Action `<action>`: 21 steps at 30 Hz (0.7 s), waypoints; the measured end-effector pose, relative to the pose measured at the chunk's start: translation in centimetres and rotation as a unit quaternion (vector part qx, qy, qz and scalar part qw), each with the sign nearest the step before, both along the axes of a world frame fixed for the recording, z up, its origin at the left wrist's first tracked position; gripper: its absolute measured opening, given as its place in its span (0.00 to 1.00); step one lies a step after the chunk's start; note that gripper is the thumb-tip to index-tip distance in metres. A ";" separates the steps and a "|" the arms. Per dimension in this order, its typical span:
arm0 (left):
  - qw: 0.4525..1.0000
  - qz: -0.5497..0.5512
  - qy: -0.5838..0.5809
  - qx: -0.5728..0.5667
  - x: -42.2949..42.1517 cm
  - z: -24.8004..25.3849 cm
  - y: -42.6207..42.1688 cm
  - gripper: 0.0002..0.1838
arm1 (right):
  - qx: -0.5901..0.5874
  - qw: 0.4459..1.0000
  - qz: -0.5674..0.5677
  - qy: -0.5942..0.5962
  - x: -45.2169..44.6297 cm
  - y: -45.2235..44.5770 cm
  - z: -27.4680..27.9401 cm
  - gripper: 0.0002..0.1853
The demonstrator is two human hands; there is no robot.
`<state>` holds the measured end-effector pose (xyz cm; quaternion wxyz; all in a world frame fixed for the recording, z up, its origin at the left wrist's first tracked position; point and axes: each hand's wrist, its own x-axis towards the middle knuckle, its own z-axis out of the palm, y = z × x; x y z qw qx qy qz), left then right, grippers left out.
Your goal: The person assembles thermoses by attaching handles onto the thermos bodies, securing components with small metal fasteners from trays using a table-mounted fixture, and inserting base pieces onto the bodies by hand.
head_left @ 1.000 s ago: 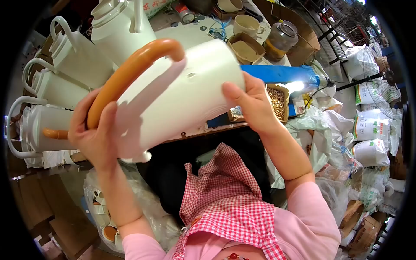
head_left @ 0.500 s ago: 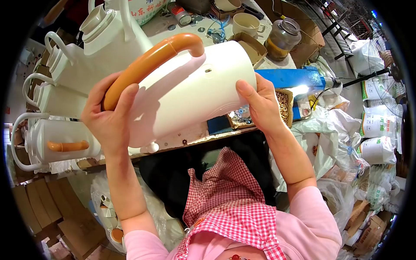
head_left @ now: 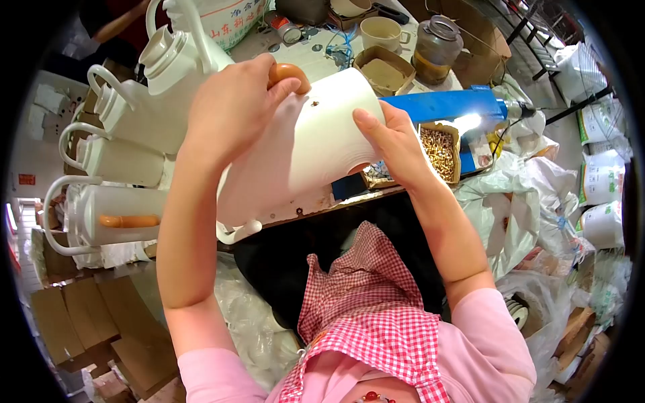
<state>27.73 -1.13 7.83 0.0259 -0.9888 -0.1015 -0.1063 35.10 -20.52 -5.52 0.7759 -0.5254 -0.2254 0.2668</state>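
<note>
A white cylindrical pot body (head_left: 295, 144) is held tilted over the table edge, with a small hole in its upper side. My left hand (head_left: 245, 101) is wrapped round an orange-brown handle (head_left: 290, 75) at the top of the pot; most of the handle is hidden by the fingers. My right hand (head_left: 396, 141) grips the other end of the pot, thumb on top. A white curved piece (head_left: 240, 232) sticks out at the pot's lower left. On the left stand several white pots, one (head_left: 124, 201) with an orange-brown handle piece.
A box of small brass-coloured parts (head_left: 440, 153) sits by a blue tool (head_left: 443, 107) with a bright lamp. Behind are a cardboard tray (head_left: 384, 70), a cup (head_left: 383, 33) and a jar (head_left: 435, 50). Plastic bags (head_left: 500, 201) lie on the right. Another person's arm (head_left: 122, 21) shows at upper left.
My left hand has moved up and right along the handle, now covering most of it. The handle's free end has shifted against the pot. My right hand keeps its hold.
</note>
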 end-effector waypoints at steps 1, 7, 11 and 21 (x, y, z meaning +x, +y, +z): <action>0.996 0.013 0.015 -0.090 0.6 0.4 0.1 0.19 | -0.008 1.000 0.011 0.001 0.1 -0.1 0.0 0.22; 0.969 -0.025 0.048 -0.242 -0.2 1.2 -0.3 0.15 | -0.026 0.999 0.033 0.028 0.0 -0.3 0.8 0.23; 0.957 -0.035 0.062 -0.280 -0.4 1.2 -0.8 0.15 | -0.020 0.999 0.037 -0.001 0.8 0.1 -0.3 0.24; 0.979 -0.041 0.097 -0.174 -0.5 1.4 -2.1 0.17 | -0.053 0.997 0.044 0.032 0.4 -0.4 0.7 0.25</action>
